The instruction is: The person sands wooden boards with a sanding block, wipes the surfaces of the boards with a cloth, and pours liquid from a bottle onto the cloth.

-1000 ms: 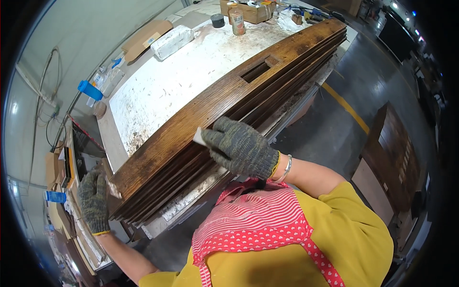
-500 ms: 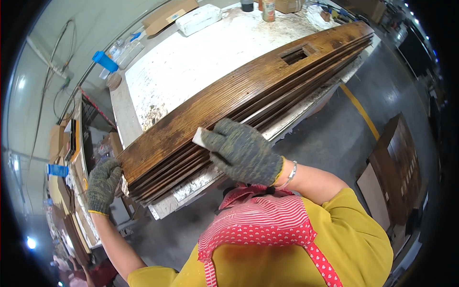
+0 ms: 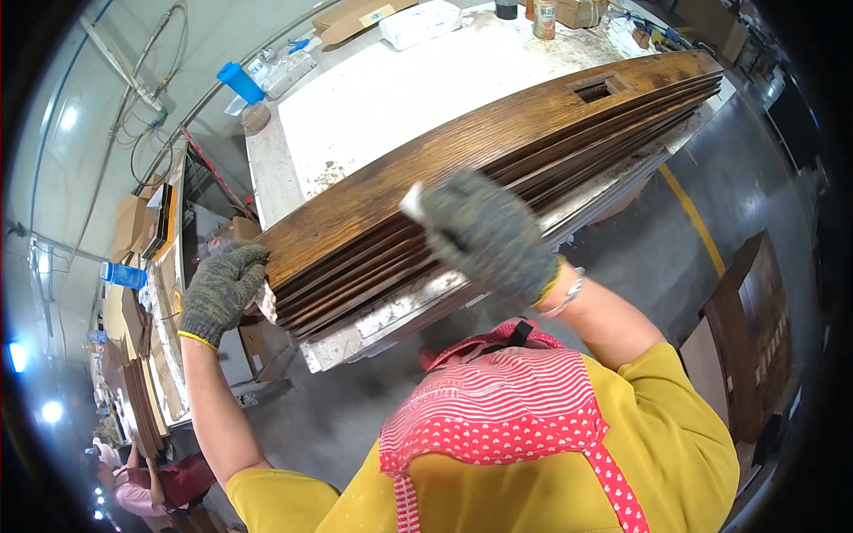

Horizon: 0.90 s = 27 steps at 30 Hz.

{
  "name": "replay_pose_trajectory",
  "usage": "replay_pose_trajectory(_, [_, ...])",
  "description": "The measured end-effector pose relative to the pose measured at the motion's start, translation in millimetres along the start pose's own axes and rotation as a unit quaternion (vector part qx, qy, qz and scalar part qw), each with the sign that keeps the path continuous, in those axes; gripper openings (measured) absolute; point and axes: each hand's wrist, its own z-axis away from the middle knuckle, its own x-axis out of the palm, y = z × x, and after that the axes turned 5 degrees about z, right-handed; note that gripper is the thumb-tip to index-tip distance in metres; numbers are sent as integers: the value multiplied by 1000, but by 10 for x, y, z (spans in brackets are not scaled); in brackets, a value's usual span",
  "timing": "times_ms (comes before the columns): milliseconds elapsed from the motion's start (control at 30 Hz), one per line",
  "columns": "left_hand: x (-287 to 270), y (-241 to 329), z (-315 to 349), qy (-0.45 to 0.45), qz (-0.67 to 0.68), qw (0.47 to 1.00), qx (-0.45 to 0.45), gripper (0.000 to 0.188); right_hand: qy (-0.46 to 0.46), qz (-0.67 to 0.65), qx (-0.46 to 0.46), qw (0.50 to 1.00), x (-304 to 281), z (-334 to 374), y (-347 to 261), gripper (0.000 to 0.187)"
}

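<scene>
A long brown wooden board (image 3: 462,133), slightly curved, with a rectangular cutout towards its far right end, lies on top of a stack of similar boards (image 3: 373,253). My left hand (image 3: 222,289), in a dark knitted glove, grips the left end of the top board. A crumpled whitish scrap (image 3: 267,304) shows beneath its fingers; whether the hand holds it is unclear. My right hand (image 3: 489,231), gloved alike and blurred by motion, pinches a small white block (image 3: 412,202) at the near edge of the top board, left of its middle.
The stack rests along the near side of a stained white table (image 3: 355,115). Towards the back are a blue bottle (image 3: 240,82), a white wrapped block (image 3: 420,24), a can (image 3: 544,18) and cardboard. Dark panels (image 3: 751,338) lean at the right. Another person (image 3: 160,484) is at lower left.
The whole view has shifted, so the table and boards appear further right and higher. My right hand is now blurred, still with the white block at the board's edge. My left hand keeps its place.
</scene>
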Motion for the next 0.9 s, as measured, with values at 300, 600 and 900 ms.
replay_pose_trajectory(300, [-83,-773,266,-11,-64,994,89,37,83,106,97,986,327,-39,-422,30])
replay_pose_trajectory(600, [-5,-1232,232,-10,-44,981,190,42,62,17,63,996,826,-339,-1278,37])
replay_pose_trajectory(900, [61,-1293,176,-7,16,980,200,43,-24,33,-47,998,1404,-667,-1947,36])
